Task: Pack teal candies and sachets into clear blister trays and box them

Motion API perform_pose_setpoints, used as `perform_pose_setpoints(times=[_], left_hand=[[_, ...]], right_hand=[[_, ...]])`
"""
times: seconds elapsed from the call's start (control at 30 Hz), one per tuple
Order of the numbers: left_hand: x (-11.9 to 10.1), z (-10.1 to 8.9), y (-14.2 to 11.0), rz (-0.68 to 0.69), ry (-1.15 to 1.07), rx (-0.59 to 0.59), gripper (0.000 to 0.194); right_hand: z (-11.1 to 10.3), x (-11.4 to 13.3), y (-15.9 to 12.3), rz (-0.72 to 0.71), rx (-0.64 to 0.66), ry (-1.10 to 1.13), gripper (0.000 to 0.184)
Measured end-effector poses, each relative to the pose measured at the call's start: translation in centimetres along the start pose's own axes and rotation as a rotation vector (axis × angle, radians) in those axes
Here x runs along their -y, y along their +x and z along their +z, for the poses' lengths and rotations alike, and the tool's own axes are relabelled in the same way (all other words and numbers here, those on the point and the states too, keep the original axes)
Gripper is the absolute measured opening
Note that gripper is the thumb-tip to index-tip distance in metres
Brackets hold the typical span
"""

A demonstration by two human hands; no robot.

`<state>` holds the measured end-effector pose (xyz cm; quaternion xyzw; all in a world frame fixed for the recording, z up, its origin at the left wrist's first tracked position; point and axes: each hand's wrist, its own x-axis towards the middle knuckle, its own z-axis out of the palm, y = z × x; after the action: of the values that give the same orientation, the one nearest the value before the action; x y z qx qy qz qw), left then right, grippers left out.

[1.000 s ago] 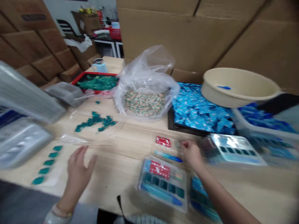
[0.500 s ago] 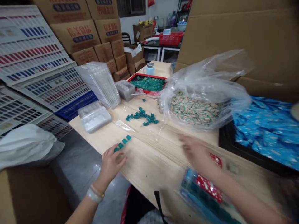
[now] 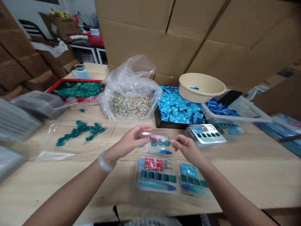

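My left hand (image 3: 133, 139) and my right hand (image 3: 187, 149) hold a transparent plastic blister tray (image 3: 156, 144) by its two ends, just above the table. Inside it I see a row of green squares, a red packet and a blue stick. Below my wrists lie two more filled trays, one with a red packet (image 3: 156, 175) and one with a blue packet (image 3: 191, 179). A scattered heap of green pieces (image 3: 78, 131) lies on a plastic sheet to the left of my left hand.
Beyond the hands stand a plastic bag of beige-green packets (image 3: 130, 105), a black tray of blue sachets (image 3: 176, 108), a beige basin (image 3: 201, 88) and a white crate (image 3: 235, 111). A red tray of green pieces (image 3: 77, 89) sits far left. Cardboard stands behind.
My head has swung from left back toward the right. My hands have come together and lifted a tray. The row of green squares near my left hand no longer shows on the table.
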<state>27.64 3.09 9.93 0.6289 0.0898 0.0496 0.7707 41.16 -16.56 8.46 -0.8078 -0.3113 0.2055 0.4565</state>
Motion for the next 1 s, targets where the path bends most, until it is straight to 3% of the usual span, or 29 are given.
perform_pose_setpoints(times=[0.1,0.23,0.4,0.57,0.73,0.9,1.0], left_hand=[[2.1,2.7,6.6,-0.165,-0.153,0.059,0.04],[5.3,3.3,9.4,-0.336,-0.357,-0.083,0.043],[6.3,2.6,8.9,-0.372,-0.643,-0.168,0.029],[5.9,2.2,9.0,-0.442,-0.767,-0.075,0.019],[6.2,1.4,8.9,-0.555,-0.873,0.048,0.029],[6.3,0.2,7.4,-0.562,-0.874,0.041,0.025],[6.1,-0.4,5.9,-0.494,-0.865,0.07,0.022]], right_hand=[[-2.4,-3.4,1.2,0.258,-0.079,0.166,0.03],[-2.2,-6.5,2.8,0.377,-0.024,0.25,0.033],[-1.5,-8.6,3.7,0.372,0.075,0.257,0.036],[-2.2,-8.8,3.6,0.279,0.089,0.308,0.034],[-2.7,-8.1,3.2,0.175,0.142,0.356,0.028],[-2.0,-7.4,4.0,0.133,0.146,0.403,0.026],[-1.6,-6.8,4.8,0.126,0.147,0.421,0.025]])
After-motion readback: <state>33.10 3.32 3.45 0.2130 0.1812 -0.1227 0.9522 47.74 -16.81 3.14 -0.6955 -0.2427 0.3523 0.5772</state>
